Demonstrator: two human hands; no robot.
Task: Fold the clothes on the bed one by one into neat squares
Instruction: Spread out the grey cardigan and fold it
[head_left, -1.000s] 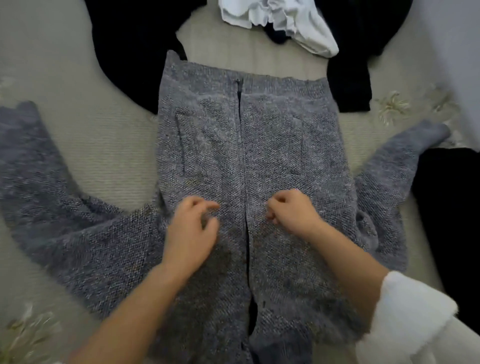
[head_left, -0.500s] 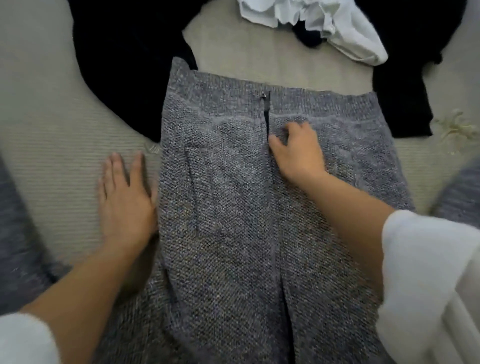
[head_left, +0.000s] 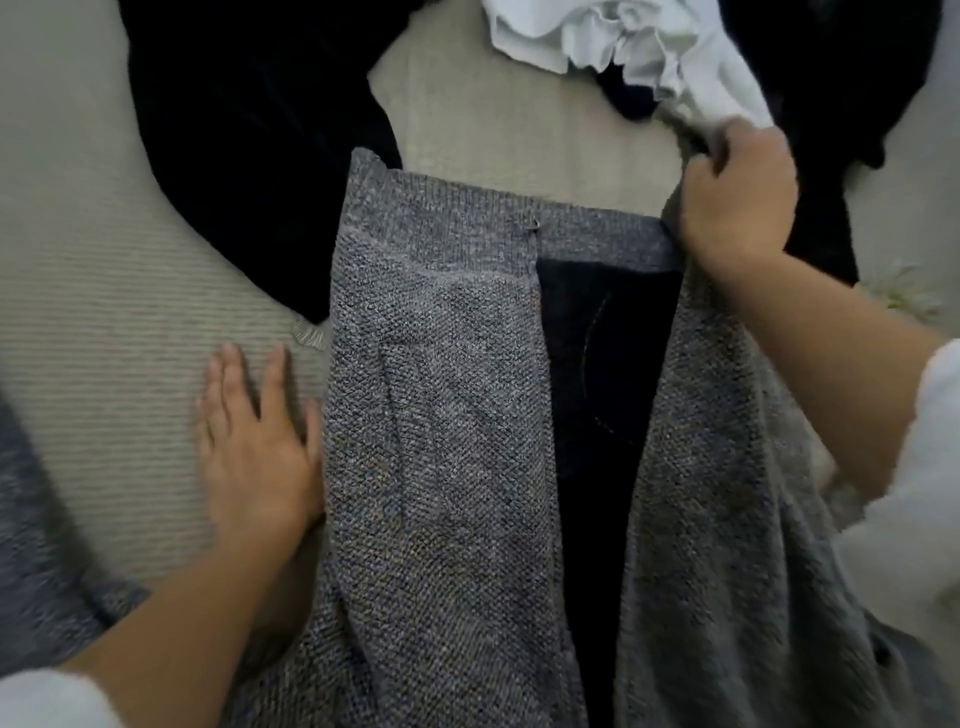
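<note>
Head view: grey knit cardigan lies flat mid-bed, running from the near edge toward the far side. Its right front panel is lifted open, and a dark inner layer shows in the gap. Right hand has its fingers curled, gripping that panel's top corner. Left hand is flat on the beige bed cover, fingers spread, with the thumb side against the cardigan's left edge. Black garment is at far left and a crumpled white garment at the far end, just beyond the right hand.
</note>
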